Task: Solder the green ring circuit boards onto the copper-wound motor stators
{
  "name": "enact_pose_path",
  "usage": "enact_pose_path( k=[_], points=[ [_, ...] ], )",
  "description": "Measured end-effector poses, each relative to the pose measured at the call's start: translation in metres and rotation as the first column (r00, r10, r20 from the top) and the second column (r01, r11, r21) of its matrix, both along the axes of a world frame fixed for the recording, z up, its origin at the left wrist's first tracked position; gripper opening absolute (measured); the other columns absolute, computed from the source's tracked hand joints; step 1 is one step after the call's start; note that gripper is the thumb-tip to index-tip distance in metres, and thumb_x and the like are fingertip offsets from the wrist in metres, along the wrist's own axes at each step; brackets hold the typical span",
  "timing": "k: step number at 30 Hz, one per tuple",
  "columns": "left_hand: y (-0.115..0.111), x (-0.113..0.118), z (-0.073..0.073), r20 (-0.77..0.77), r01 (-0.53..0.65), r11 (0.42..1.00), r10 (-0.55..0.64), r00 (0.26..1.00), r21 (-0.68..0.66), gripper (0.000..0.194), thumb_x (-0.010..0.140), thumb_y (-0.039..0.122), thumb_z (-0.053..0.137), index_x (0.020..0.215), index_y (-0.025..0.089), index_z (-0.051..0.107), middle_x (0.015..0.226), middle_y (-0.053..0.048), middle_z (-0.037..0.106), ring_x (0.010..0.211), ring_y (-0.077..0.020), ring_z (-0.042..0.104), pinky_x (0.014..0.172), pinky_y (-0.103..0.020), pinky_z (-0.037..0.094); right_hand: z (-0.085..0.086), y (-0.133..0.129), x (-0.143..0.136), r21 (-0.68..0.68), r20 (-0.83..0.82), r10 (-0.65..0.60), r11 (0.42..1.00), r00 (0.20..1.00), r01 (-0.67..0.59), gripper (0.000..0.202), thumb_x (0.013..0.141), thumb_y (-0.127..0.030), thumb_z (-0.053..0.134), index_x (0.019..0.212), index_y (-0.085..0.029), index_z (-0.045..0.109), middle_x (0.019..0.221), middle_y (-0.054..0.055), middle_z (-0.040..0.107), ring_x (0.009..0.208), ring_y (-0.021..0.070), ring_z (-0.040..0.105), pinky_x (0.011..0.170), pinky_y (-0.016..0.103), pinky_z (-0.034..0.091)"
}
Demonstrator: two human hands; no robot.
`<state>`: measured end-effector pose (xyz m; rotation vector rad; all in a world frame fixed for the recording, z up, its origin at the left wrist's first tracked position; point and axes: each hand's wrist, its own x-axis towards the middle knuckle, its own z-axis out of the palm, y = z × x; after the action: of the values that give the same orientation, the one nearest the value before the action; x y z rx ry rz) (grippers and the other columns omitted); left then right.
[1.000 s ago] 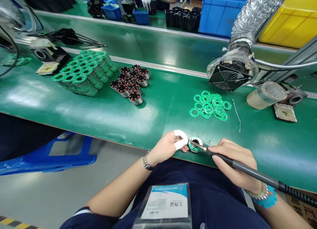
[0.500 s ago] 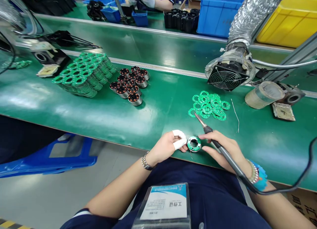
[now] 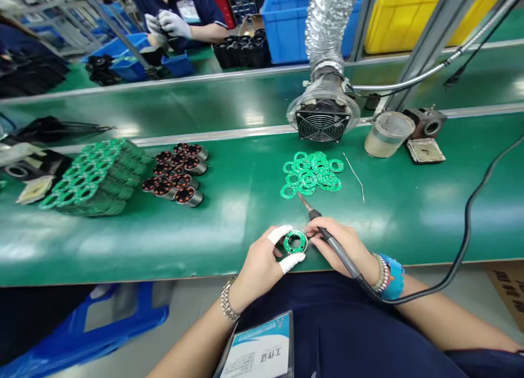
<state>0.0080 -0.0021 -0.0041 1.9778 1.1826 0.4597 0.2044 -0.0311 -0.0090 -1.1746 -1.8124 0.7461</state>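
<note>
The left hand (image 3: 262, 263) pinches a round part (image 3: 295, 251). The right hand (image 3: 346, 247) holds a soldering iron (image 3: 339, 252), tip (image 3: 303, 201) near green rings (image 3: 317, 177)

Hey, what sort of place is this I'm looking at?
Probably an electronics factory or assembly workshop. The right hand holds what looks like a soldering iron, a pile of green circuit boards lies on the long bench, and a co-worker in white gloves is across from it.
</note>
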Motion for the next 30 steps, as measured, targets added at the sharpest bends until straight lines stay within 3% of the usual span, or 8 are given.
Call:
enact_pose_path(
  k=[3, 5, 14, 19, 30],
  points=[
    [0.006, -0.004, 0.005, 0.037, 0.121, 0.991, -0.118, 0.992, -0.064, 0.05, 0.078, 0.033, 0.061, 0.125, 0.024, 0.046, 0.109, -0.006, 0.055, 0.067, -0.0107, 0.059, 0.065, -0.027, 0.053, -0.007, 0.003, 0.003, 0.02, -0.042, -0.045, 0.999, 0.998, 0.046, 0.025, 0.084, -0.012, 0.049, 0.108, -0.02, 0.048, 0.084, 0.001, 0.061, 0.071, 0.0095, 0.06, 0.067, 0.019, 0.048],
    [0.008, -0.006, 0.007, 0.04, 0.134, 0.986, -0.131, 0.991, -0.097, 0.053, 0.078, 0.032, 0.062, 0.127, 0.024, 0.043, 0.11, -0.006, 0.055, 0.068, -0.0109, 0.059, 0.066, -0.027, 0.054, -0.011, 0.005, 0.002, 0.017, -0.071, -0.052, 0.998, 0.996, 0.053, 0.024, 0.084, -0.013, 0.049, 0.108, -0.02, 0.048, 0.081, 0.0, 0.06, 0.068, 0.0087, 0.058, 0.065, 0.019, 0.047],
    [0.006, -0.006, 0.004, 0.004, -0.031, 0.976, 0.032, 0.999, -0.216, 0.052, 0.069, 0.036, 0.07, 0.114, 0.02, 0.051, 0.106, -0.008, 0.06, 0.066, -0.0134, 0.061, 0.069, -0.031, 0.053, -0.012, 0.008, -0.003, -0.065, -0.19, 0.01, 0.998, 0.982, -0.022, 0.029, 0.08, -0.011, 0.048, 0.107, -0.02, 0.045, 0.078, -0.002, 0.058, 0.064, 0.008, 0.057, 0.063, 0.019, 0.046],
    [0.006, -0.007, 0.0, 0.05, -0.051, 0.967, 0.066, 0.997, -0.251, 0.052, 0.066, 0.031, 0.073, 0.114, 0.021, 0.053, 0.107, -0.007, 0.058, 0.067, -0.0127, 0.059, 0.07, -0.031, 0.053, -0.007, 0.01, -0.002, -0.179, -0.235, -0.005, 0.983, 0.972, -0.038, 0.033, 0.075, -0.006, 0.049, 0.104, -0.02, 0.045, 0.071, -0.004, 0.056, 0.061, 0.0078, 0.055, 0.062, 0.019, 0.045],
    [0.008, -0.01, -0.004, 0.106, -0.019, 0.961, 0.05, 0.993, -0.277, 0.052, 0.066, 0.027, 0.073, 0.114, 0.023, 0.055, 0.112, -0.006, 0.055, 0.072, -0.013, 0.06, 0.072, -0.03, 0.052, -0.004, 0.015, -0.007, -0.263, -0.227, -0.091, 0.964, 0.97, 0.028, 0.026, 0.074, -0.008, 0.047, 0.097, -0.02, 0.049, 0.063, -0.006, 0.049, 0.054, 0.007, 0.048, 0.054, 0.018, 0.039]
  ],
)
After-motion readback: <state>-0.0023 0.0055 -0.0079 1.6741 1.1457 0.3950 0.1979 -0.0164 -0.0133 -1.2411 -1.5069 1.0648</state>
